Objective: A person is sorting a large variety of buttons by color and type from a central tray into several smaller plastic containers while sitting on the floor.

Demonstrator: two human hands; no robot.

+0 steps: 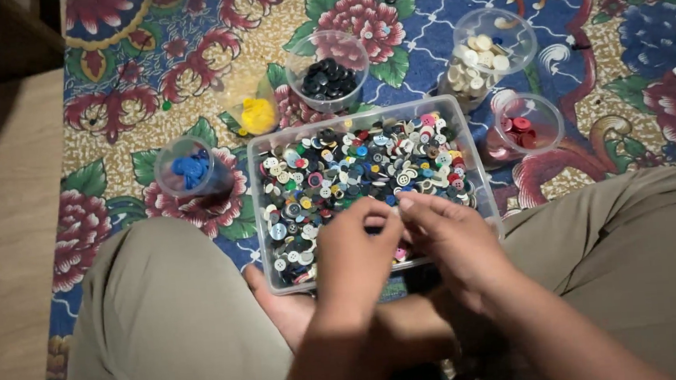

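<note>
head view: left hand (355,248) and right hand (452,234) over button tray (369,192)

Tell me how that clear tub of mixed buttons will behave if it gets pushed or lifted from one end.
The clear tub looks thin-walled, so it may flex if lifted by one end. It is heaped nearly to the rim with mixed buttons, so it is probably heavy for its size, and the loose buttons would likely slide and spill if it tilts. On the floral cloth it may drag and bunch the fabric rather than glide.

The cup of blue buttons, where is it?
In the head view, the cup of blue buttons stands on the flowered cloth, just left of the clear box.
</note>
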